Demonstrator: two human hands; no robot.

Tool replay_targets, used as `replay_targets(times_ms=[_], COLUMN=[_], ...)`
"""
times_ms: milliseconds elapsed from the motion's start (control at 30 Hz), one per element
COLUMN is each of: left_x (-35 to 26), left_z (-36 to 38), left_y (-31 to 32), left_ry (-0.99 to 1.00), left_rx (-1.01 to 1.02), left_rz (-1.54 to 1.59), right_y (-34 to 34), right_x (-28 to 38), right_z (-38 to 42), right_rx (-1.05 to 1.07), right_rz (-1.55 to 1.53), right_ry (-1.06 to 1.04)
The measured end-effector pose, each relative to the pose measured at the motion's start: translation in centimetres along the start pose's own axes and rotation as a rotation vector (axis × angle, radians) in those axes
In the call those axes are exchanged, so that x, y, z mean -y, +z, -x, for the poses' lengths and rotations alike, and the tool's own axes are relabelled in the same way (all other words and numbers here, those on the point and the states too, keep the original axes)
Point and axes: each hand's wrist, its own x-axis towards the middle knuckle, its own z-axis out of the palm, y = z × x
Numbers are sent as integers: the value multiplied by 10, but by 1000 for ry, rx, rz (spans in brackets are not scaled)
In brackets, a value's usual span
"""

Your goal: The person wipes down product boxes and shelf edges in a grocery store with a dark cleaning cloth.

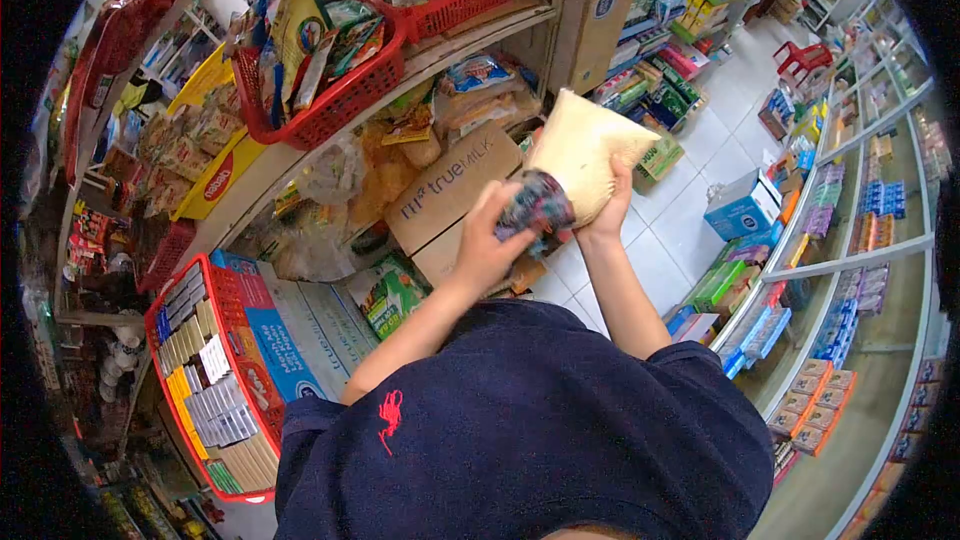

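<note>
A plump pale-yellow bag (590, 145) is held up in front of my chest. My right hand (608, 208) grips its lower right side, with the fingers wrapped round the edge. Against the bag's lower left part, my left hand (490, 230) holds a crumpled dark patterned cloth (537, 208), its fingers bent round it. The cloth touches the bag. Behind my left hand stands a brown cardboard carton (450, 190) with printed lettering.
Red baskets of packets (325, 90) sit on the shelf at upper left. A red basket of small boxes (215, 380) is at lower left. Glass-fronted shelves (840, 290) curve along the right. A blue box (743, 205) and a red stool (802, 60) stand on the tiled floor.
</note>
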Motion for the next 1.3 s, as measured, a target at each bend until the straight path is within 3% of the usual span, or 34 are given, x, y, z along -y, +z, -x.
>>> replay_targets(times_ms=[100,200,300,333,433,500,567,600,633,733,800,900,933,967,1033,1167,1233,1300], left_x=[-2,-11,-11,-8,20,9,20,14,9,6,2,12,8,10,15,14,6,5], left_z=[6,2,-9,-17,-14,0,27,36,40,38,28,26,25,25,22,33,41,51], left_y=[5,-3,-16,-24,-36,-23,-10,-10,-12,-19,-29,-45,-53,-62,-79,-71,-70,-64], left_ry=[27,17,28,-103,-147,-453,-430,-477,-515,-417,-447,-401,-364,-364,-356,-343,-353,-464], left_rx=[-42,-36,-192,-168,-266,-352,-338,-240,-146,-183,-271,-367,-347,-350,-421,-603,-553,-607], left_rz=[-32,-94,-321,-243,-33,223,171,228,280,190,235,247,179,170,-144,-123,-168,63], right_y=[8,18,10,10,10,6,-6,-5,-9,-7,9,13,11,4,5,12,15,24], right_x=[3,2,0,-1,-12,-18,-22,-23,-24,-35,-32,-48,-54,-60,-68,-84,-86,-78], right_z=[-1,4,5,9,20,18,6,3,-10,-11,0,7,8,7,8,31,25,19], right_rx=[56,36,238,314,382,368,259,252,243,220,253,253,319,324,472,330,425,379], right_rz=[-74,62,154,222,312,334,156,-43,-40,-102,83,317,407,400,148,92,-37,322], right_ry=[69,113,151,138,150,164,204,236,210,219,371,442,343,348,595,613,632,645])
